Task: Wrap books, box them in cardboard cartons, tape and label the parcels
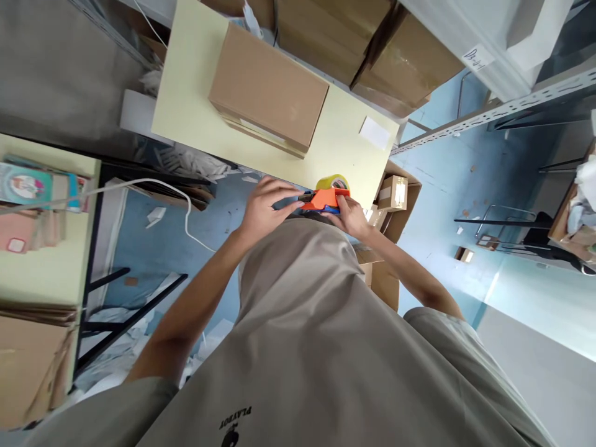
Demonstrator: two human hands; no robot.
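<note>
An orange tape dispenser [320, 198] is being gripped by the fingers of the right hand [352, 218] beside the desk [356, 162], the left hand's [264, 208] closure being unclear, handling seemingly unfinished, the carton [272, 87] apparently already closed.

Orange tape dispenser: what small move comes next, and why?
Perhaps have the left hand feel for any loose tape at the dark tip of the orange tape dispenser: that hand's fingertips are there, while the right hand grips the opposite end.
</note>
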